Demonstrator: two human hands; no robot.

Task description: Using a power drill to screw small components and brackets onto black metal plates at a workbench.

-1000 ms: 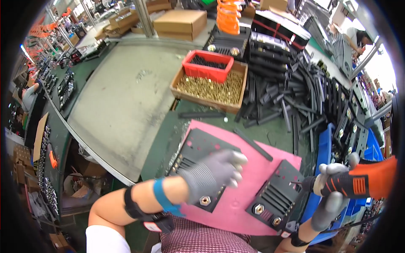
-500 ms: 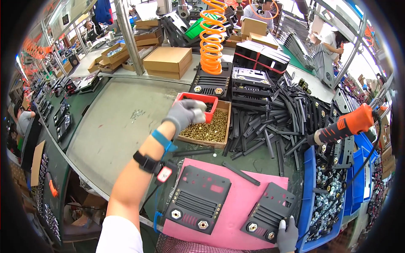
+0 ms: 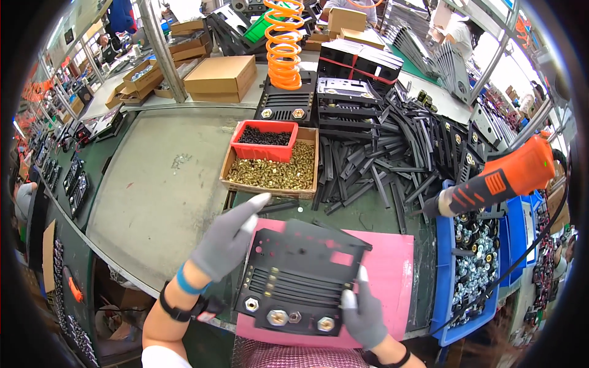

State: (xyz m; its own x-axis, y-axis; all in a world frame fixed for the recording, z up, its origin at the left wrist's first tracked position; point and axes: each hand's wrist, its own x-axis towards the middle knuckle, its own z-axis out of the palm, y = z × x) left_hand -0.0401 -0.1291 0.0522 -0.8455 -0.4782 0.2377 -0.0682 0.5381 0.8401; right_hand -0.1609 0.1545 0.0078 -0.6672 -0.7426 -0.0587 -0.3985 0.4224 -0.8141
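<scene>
Across the dull green worktop (image 3: 421, 257), busy with heaps of black strips (image 3: 362, 178), all eyes were on the pink rectangular sheet (image 3: 392, 264) at the near edge. Over it came the main piece: a flat black slotted panel (image 3: 310, 248), blurred, hex nuts (image 3: 277, 317) along its near side, overlapping a second black panel (image 3: 254, 270) beneath it. The grey-gloved right hand (image 3: 363, 313) had the right edge, its fingers clamped on that side. The grey-gloved left hand (image 3: 224, 245) carried nothing visible; thumb and forefinger stood apart just beside the upper left corner, and whether they touched it, one could not tell. With a single side gripped, the panel looked liable to tip, so a second hold on the opposite edge would have steadied it nicely. Good handling here meant keeping it level, with the protruding nuts clear of the panel underneath, since a dragging edge could have scratched the dark face. Off to the right, the orange-and-black power screwdriver (image 3: 497, 178) pointed left by the blue plastic bin (image 3: 443, 276), well apart from both hands, leaving fair elbow room.
</scene>
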